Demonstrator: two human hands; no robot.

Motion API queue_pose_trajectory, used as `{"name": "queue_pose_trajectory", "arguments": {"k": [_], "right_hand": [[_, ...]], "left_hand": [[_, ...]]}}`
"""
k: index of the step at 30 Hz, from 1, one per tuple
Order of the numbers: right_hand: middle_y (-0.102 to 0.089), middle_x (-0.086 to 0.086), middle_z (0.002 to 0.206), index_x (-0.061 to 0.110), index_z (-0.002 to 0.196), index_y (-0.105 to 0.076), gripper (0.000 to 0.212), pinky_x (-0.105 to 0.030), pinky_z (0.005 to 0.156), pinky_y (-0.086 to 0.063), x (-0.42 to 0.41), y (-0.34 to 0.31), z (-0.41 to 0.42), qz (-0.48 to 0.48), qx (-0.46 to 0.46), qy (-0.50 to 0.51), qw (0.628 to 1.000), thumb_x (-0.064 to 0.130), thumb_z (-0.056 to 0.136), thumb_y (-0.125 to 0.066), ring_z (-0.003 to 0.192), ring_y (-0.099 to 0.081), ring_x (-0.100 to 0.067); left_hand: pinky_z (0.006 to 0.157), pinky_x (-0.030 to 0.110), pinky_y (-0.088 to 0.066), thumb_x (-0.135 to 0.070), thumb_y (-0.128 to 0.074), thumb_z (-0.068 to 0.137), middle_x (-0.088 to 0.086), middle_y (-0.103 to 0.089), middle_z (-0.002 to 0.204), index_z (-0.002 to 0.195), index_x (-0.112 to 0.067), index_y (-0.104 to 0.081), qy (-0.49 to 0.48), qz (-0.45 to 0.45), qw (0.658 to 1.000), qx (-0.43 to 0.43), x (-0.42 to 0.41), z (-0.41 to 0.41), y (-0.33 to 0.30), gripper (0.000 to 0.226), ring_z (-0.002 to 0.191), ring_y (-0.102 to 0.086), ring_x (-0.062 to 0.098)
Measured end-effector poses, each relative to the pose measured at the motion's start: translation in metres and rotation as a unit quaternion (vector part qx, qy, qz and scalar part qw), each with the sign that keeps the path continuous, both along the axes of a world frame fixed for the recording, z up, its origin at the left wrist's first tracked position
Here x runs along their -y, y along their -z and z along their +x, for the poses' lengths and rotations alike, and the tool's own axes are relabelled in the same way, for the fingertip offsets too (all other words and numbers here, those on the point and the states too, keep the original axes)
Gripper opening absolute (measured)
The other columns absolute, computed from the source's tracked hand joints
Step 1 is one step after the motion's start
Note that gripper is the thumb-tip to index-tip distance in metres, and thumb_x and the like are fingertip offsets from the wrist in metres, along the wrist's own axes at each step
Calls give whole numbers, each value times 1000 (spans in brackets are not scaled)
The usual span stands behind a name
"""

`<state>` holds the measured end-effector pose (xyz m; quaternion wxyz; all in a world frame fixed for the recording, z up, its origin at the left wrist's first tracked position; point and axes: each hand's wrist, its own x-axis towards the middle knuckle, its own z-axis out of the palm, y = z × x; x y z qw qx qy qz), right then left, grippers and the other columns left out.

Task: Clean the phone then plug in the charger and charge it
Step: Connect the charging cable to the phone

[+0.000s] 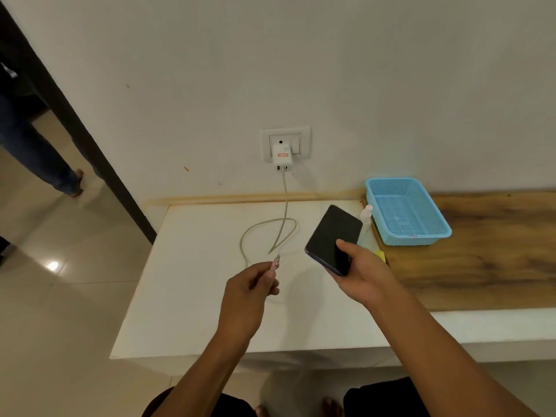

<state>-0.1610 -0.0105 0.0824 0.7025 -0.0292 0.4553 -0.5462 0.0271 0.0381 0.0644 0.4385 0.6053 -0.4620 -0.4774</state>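
White counter (192,296), charger (282,159) already in the socket above it. Our left hand (246,293) pinches the cable plug (275,263), right hand (365,273) grips the phone (332,236) just beside; we judge only connecting remains.

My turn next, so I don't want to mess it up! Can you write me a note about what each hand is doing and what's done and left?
Left hand: pinches the cable plug, tip pointing at the phone.
Right hand: holds the phone, dark screen up, above the white table.
Charger: already in the wall socket, cable looped on the table.
Spray bottle stands beside the blue basket.
Left: push the plug into the phone, set it down.
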Motion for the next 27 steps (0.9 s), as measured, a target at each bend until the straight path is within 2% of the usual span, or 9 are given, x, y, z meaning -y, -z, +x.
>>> {"name": "queue_pose_trajectory", "arguments": {"k": [2, 4, 8, 13, 18, 23, 27], "right_hand": [[-65, -17, 106, 7, 125, -49, 37, -35, 70, -58, 7, -13, 2, -6, 12, 7, 1000, 4, 89, -56, 93, -65, -28], [-65, -17, 108, 9, 125, -47, 37, -35, 74, -57, 12, -24, 6, -20, 12, 0, 1000, 5, 90, -56, 95, -65, -28], [-63, -17, 115, 11, 124, -46, 34, -36, 81, -56, 19, -40, 14, -32, 14, -11, 999, 7, 91, -55, 101, -63, -30], [-60, -18, 121, 9, 125, -44, 34, -34, 71, -55, 17, -43, 24, -19, 1, -25, 1000, 8, 92, -54, 98, -62, -30], [-59, -17, 122, 11, 120, -44, 30, -35, 79, -53, 11, -39, 28, 2, -17, -31, 999, 9, 91, -55, 107, -59, -32], [-59, -18, 122, 12, 121, -43, 33, -36, 77, -54, 11, -37, 29, 5, -19, -32, 999, 9, 91, -55, 106, -59, -32], [-59, -17, 122, 11, 120, -44, 31, -36, 77, -54, 12, -40, 28, 7, -11, -30, 999, 8, 91, -55, 107, -60, -32]], "left_hand": [[68, 14, -52, -24, -55, 94, -1, -71, 81, 102, -25, -72, -14, 12, 998, -57, -2, -10, -13, 19, 77, -70, 12], [69, 16, -53, -26, -56, 93, 1, -70, 82, 100, -22, -73, -19, 29, 994, -107, -4, -18, -24, 19, 79, -69, 14], [70, 20, -54, -25, -66, 87, 2, -74, 81, 86, -21, -75, -32, 60, 979, -193, -5, -33, -40, 11, 75, -70, 14], [73, 23, -56, -20, -67, 86, -1, -75, 77, 82, -18, -75, -54, 75, 972, -215, -5, -47, -47, 9, 73, -69, 14], [75, 26, -56, -18, -66, 87, -2, -74, 73, 77, -20, -74, -72, 82, 972, -206, -4, -51, -48, 13, 73, -69, 16], [76, 28, -57, -18, -66, 87, 4, -74, 80, 82, -17, -73, -86, 97, 972, -198, -3, -50, -47, 9, 77, -69, 20], [74, 27, -57, -19, -67, 86, 1, -75, 76, 78, -18, -74, -90, 100, 971, -200, -4, -49, -48, 10, 74, -70, 19]]}}
